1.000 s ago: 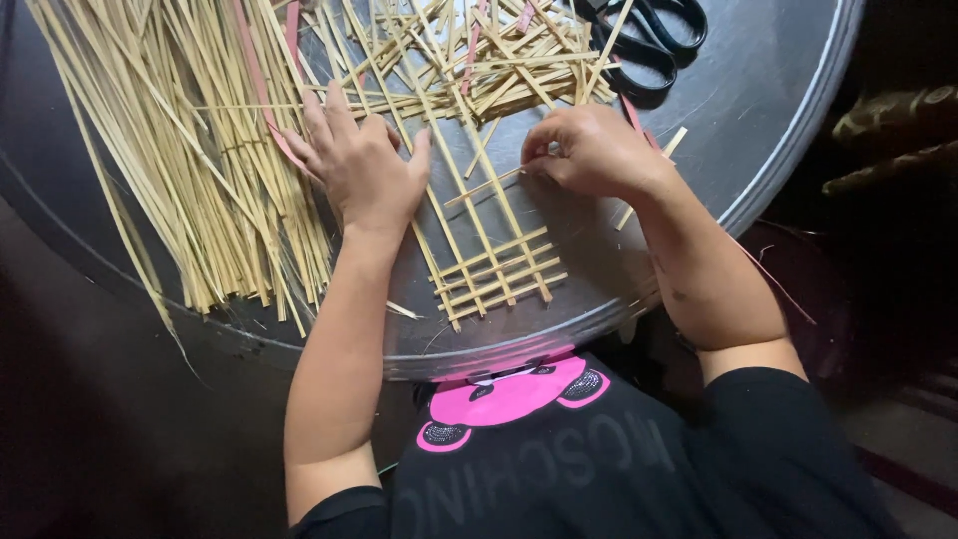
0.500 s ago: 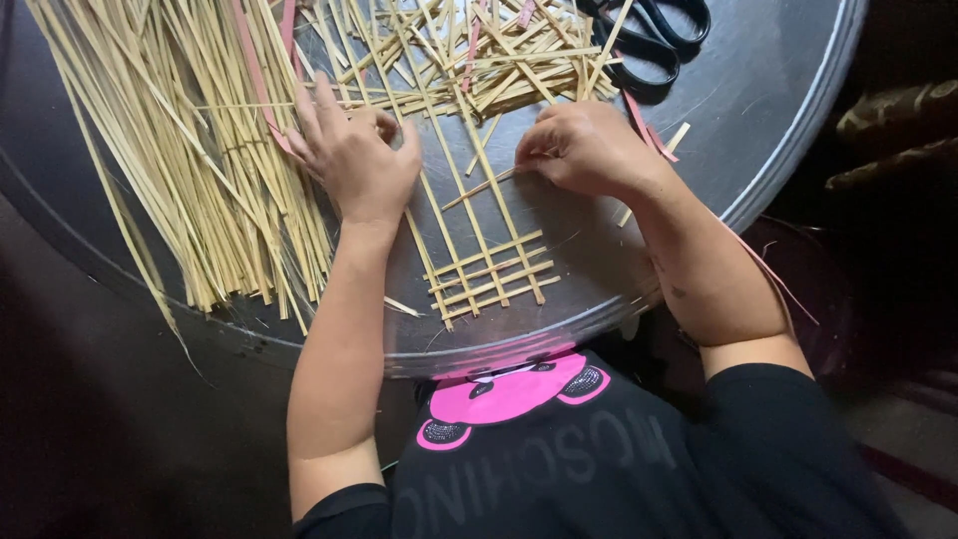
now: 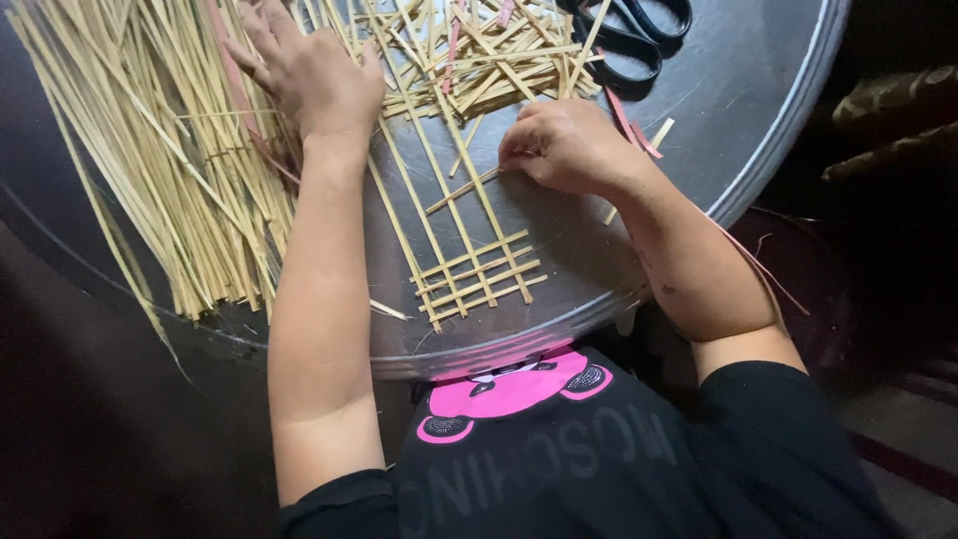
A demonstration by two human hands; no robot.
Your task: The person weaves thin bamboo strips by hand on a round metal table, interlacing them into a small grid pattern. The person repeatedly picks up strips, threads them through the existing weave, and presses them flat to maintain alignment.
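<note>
I see a round metal tray [image 3: 758, 150] carrying everything. Left hand [image 3: 309, 70] lies flat, fingers spread and released, on the loose bundle of pale straw strips [image 3: 150, 170] piled along the tray's left edge and far side. Right hand [image 3: 564, 145] sits near the tray's middle, fingers pinched shut on one short strip [image 3: 461, 190] that slants toward the woven patch [image 3: 474, 274]. That patch, a small lattice of crossed strips, lies by the near edge, its long uprights running away toward a heap of cut pieces [image 3: 489, 55]. Black scissors [image 3: 634, 35] rest at the far right edge. A few pink strips [image 3: 629, 125] lie just beside the right hand.
</note>
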